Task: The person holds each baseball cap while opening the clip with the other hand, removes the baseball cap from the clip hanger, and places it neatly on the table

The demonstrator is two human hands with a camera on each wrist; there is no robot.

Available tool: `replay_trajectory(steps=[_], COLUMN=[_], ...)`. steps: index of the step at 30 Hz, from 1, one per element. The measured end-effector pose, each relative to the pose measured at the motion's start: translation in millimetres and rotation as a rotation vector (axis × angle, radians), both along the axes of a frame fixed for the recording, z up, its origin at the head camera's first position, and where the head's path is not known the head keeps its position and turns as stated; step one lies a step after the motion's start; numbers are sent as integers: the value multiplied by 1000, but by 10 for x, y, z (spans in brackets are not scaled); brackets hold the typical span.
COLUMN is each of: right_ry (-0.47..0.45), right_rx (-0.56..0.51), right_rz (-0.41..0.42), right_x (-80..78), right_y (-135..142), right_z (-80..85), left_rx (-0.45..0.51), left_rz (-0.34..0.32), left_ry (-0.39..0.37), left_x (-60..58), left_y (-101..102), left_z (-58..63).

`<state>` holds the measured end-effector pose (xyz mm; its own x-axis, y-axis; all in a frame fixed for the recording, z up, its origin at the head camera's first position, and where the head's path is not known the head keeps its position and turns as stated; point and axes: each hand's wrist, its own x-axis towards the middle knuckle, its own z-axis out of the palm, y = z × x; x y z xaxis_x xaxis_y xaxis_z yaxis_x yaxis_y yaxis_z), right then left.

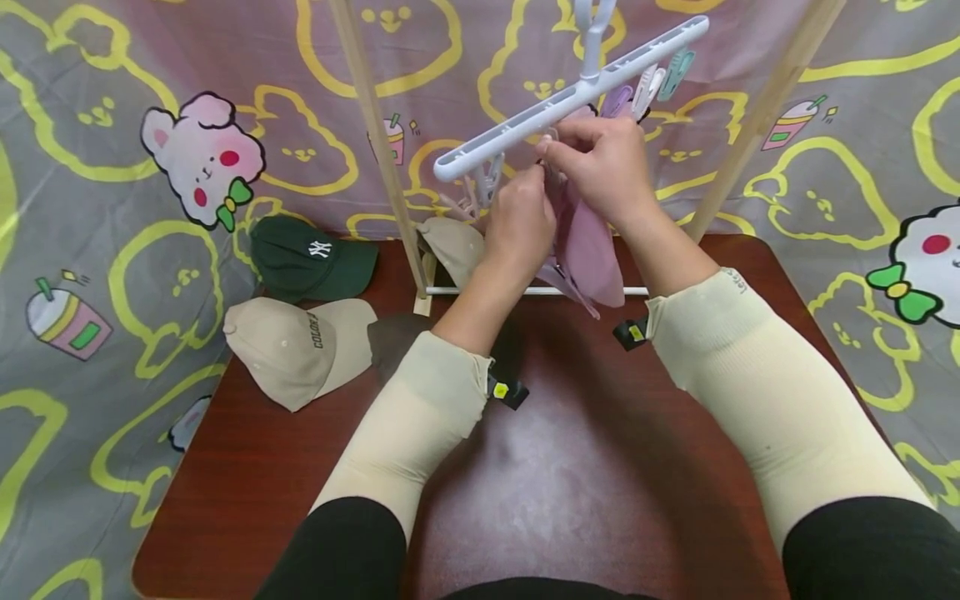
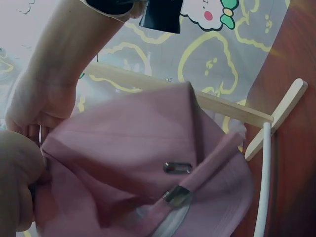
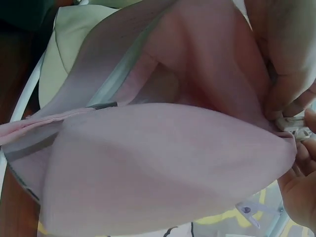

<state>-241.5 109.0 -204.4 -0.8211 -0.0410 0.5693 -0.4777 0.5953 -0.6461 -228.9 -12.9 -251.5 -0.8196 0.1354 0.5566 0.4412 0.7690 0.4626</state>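
A pink cap (image 1: pixel 592 254) hangs below the pale blue clip hanger (image 1: pixel 517 125), its opening and strap with a metal buckle (image 2: pixel 177 195) showing. My left hand (image 1: pixel 521 221) pinches the cap's gathered edge, fingers curled. Just above and to its right, my right hand (image 1: pixel 607 162) pinches a pale clip (image 3: pixel 294 123) at that same edge. The right wrist view shows the clip at the cap's fabric, partly covered by fingers. Beside the right hand, purple, white and green clips (image 1: pixel 677 75) dangle from the hanger's bar.
On the brown table (image 1: pixel 300 483) at left lie a dark green cap (image 1: pixel 300 258), a beige cap (image 1: pixel 288 346) and a dark brown cap (image 1: pixel 393 337). Another beige cap (image 1: pixel 453 242) is behind my left forearm. Wooden posts (image 1: pixel 378 142) and a white rod (image 1: pixel 532 291) frame the work area before a patterned curtain (image 1: pixel 67 225).
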Motion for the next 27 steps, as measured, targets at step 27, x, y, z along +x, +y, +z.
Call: replay_trajectory(steps=[27], right_ry=[25], right_rx=[-84], right_rz=[36], right_x=[-35], right_y=[14], right_z=[-31], left_rx=[25], left_rz=[-21], left_ry=[26], left_x=[33], left_y=[-29], left_z=[-86])
